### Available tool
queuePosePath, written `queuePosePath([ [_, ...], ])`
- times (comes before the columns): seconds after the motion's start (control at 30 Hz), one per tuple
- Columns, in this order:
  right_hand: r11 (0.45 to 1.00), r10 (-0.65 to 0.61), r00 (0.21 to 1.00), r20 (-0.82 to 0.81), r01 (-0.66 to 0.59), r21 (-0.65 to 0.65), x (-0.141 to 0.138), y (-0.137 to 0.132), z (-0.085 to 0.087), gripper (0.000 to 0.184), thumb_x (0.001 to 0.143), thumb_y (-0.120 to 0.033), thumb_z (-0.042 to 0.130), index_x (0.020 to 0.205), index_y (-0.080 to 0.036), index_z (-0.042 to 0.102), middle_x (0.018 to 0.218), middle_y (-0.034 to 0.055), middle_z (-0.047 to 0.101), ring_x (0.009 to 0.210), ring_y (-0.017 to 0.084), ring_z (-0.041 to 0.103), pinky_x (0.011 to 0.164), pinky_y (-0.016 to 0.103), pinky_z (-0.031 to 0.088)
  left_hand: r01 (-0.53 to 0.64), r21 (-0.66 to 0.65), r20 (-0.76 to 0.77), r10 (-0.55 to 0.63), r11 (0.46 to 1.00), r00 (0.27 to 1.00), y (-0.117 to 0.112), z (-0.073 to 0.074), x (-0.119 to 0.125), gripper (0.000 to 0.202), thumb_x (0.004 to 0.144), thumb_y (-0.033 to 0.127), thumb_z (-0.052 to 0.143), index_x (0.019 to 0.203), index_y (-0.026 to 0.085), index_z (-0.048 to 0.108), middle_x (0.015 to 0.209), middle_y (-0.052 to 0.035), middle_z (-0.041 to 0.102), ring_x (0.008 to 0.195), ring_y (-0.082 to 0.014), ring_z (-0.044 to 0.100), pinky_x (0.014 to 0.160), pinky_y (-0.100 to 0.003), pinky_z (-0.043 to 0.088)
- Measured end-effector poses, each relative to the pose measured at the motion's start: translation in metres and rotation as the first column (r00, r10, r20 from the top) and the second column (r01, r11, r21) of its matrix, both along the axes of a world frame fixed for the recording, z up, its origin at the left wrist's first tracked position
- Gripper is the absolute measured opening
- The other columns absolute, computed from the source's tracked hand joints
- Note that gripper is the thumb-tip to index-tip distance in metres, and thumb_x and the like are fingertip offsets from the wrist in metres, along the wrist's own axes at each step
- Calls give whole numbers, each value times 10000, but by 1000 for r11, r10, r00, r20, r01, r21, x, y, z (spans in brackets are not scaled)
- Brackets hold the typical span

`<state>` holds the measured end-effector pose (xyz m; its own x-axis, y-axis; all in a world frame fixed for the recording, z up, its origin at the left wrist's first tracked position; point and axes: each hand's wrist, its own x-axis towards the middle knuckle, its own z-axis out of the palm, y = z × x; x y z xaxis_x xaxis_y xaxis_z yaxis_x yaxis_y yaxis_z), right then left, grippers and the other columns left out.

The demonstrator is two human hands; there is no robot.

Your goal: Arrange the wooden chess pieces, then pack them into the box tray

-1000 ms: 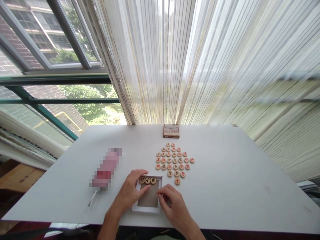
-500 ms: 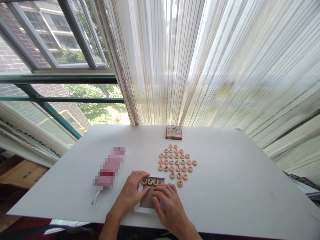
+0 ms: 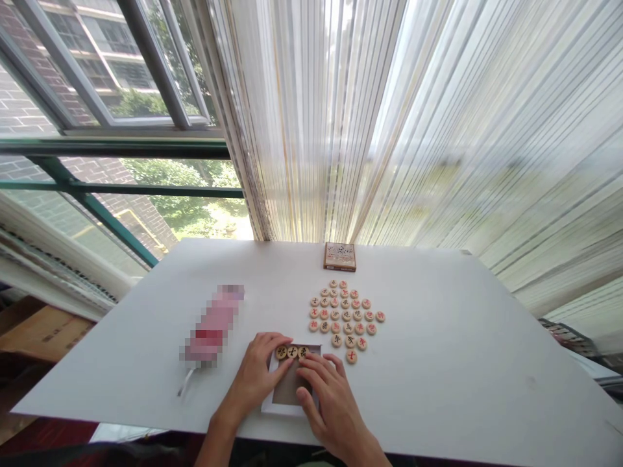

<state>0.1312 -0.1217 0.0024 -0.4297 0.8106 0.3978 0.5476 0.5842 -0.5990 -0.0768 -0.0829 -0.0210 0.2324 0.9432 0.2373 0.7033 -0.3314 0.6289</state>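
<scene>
A shallow open box (image 3: 287,410) with white walls lies near the table's front edge. Along its far wall sit three round xiangqi pieces (image 3: 292,352) in a row, black characters facing up. My left hand (image 3: 256,366) is curled round the box's left side, its index finger along the far rim and its thumb inside below the pieces. My right hand (image 3: 328,392) lies over the box's right side, fingers apart, fingertips at the rightmost piece. Just beyond it, many loose xiangqi pieces (image 3: 346,316) with red or black characters lie face up on the table.
A brown printed box lid (image 3: 339,257) lies at the back of the white table (image 3: 438,363). On the left is a blurred pink package (image 3: 214,327) with a white strip. Curtains (image 3: 341,130) and a window stand behind; a cardboard box (image 3: 34,334) is at far left.
My right fingers have shifted slightly up onto the rightmost piece in the box, and its index finger has spread outward. My left hand stays in place. The view has shifted slightly.
</scene>
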Motion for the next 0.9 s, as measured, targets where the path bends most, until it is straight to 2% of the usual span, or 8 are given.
queuePosePath([
  [0.43, 1000, 4, 1000, 13, -4, -3, 0, 1, -2, 259, 941, -244, 529, 1191, -236, 597, 1207, 63, 676, 1229, 236, 545, 1098, 432, 315, -6, 6, -12, 6, 1000, 1000, -1, 2, 0, 287, 844, 244, 646, 1128, 284, 631, 1102, -50, 644, 1074, -250, 565, 943, -419, 469],
  [0.9, 999, 27, 999, 36, -26, -24, 1, 0, 2, 281, 958, -278, 525, 1232, -273, 587, 1262, 29, 652, 1265, 240, 495, 1084, 443, 326, 54, 12, 65, -55, 998, 996, -2, 0, -9, 376, 837, 126, 553, 1182, 269, 590, 1160, -62, 623, 1115, -232, 557, 995, -411, 454],
])
